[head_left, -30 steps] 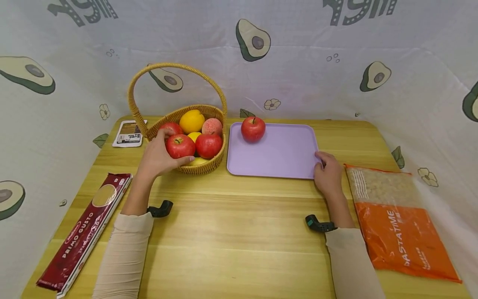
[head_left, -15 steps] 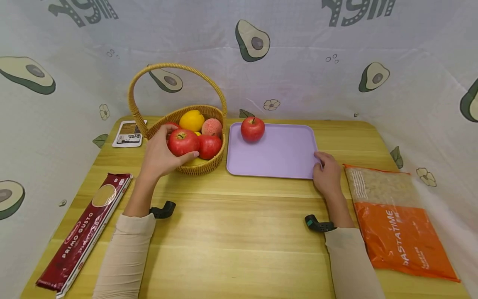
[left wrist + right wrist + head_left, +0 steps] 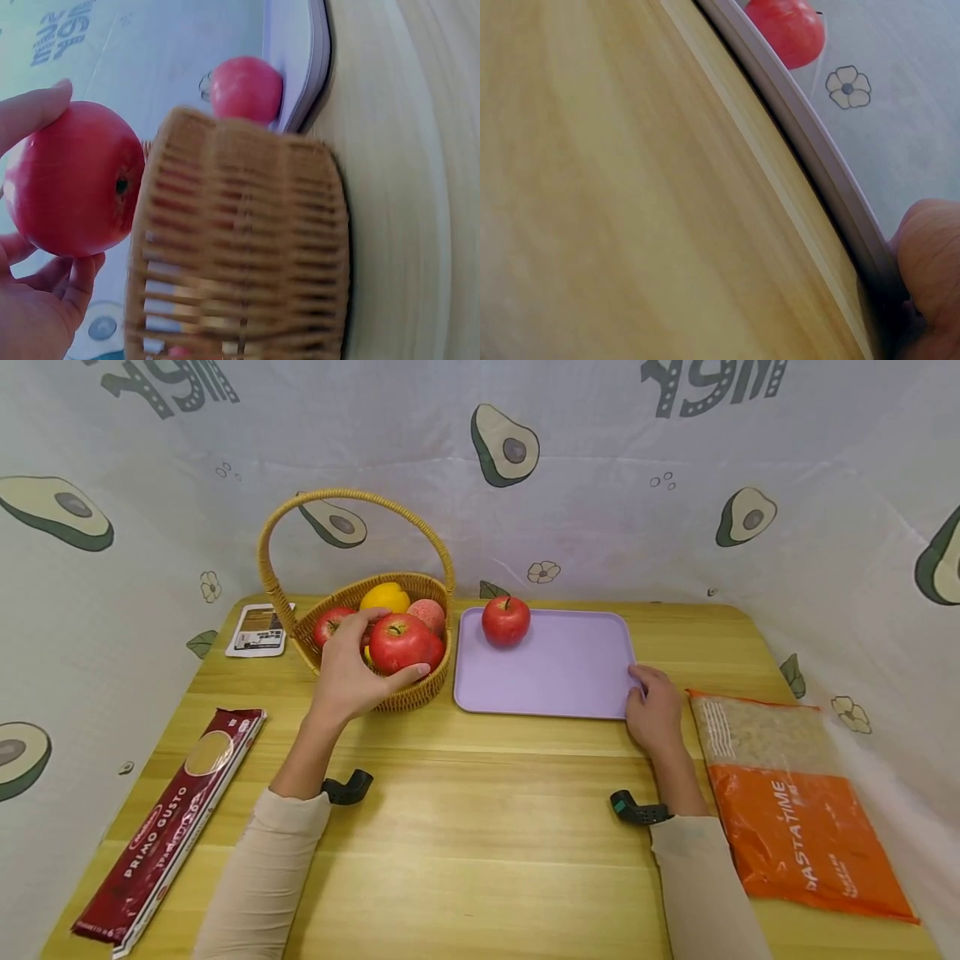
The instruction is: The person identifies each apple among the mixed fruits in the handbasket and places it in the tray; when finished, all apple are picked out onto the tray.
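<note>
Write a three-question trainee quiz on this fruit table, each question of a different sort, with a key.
1. True or false: the left hand grips a red apple above the wicker basket.
2. Multiple choice: how many apples lie on the purple tray? A) none B) one C) three
3. Fill in: the right hand touches the tray at its near ____ corner.

Key: 1 true; 2 B, a single apple on the tray near its far left corner; 3 right.
</note>
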